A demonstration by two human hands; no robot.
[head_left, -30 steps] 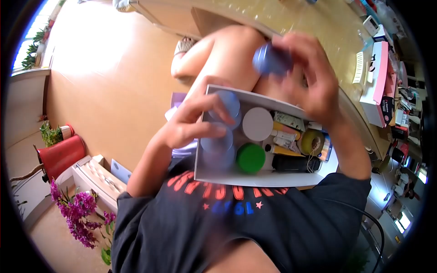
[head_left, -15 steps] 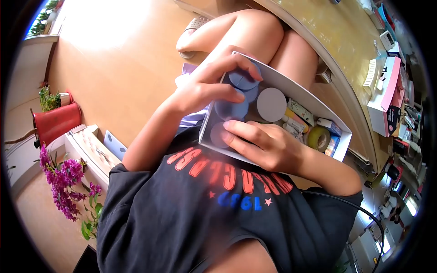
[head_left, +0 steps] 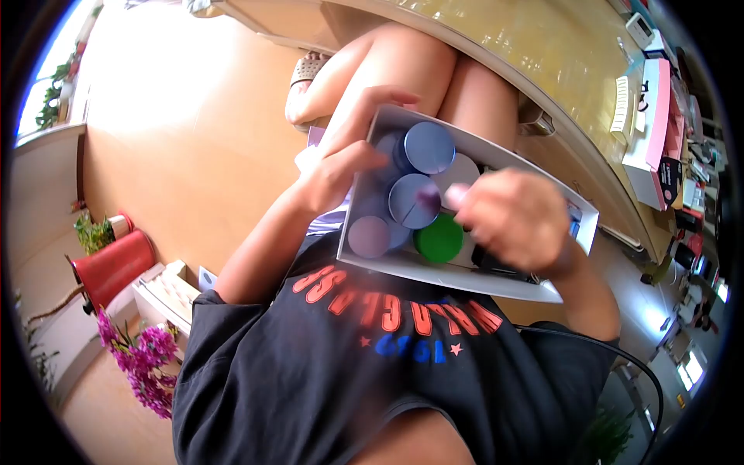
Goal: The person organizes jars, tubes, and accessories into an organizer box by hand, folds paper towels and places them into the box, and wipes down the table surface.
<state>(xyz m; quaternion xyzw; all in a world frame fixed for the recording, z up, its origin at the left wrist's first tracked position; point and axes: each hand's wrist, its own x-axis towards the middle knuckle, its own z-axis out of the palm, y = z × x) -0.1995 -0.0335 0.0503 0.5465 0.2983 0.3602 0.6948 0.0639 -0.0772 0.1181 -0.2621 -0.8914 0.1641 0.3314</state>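
A white open box (head_left: 496, 285) rests against my lap, tilted. My left hand (head_left: 341, 167) grips its left end, the thumb over the edge and the fingers round the outer side. Inside stand containers with round lids: a blue lid (head_left: 430, 147), a second blue lid (head_left: 411, 203), a green lid (head_left: 439, 238), a pinkish-grey lid (head_left: 369, 236) and a partly covered whitish lid (head_left: 463, 172). Over the right half of the box hovers my right hand (head_left: 518, 217), smeared by motion with the fingers curled. Whether it holds anything is unclear. It hides most of the small items beneath.
A yellowish table (head_left: 496, 46) runs along the upper right, bearing a pink-and-white box (head_left: 655, 124) and a small white device (head_left: 640, 29). A red chair-like object (head_left: 116, 267) and purple flowers (head_left: 143, 360) are at left. A black cable (head_left: 620, 358) crosses by my right arm.
My left hand has drawn back from the blue lids to the box's end. My right hand has left the pinkish lid and moved rightward. The green lid now shows. The view has turned slightly.
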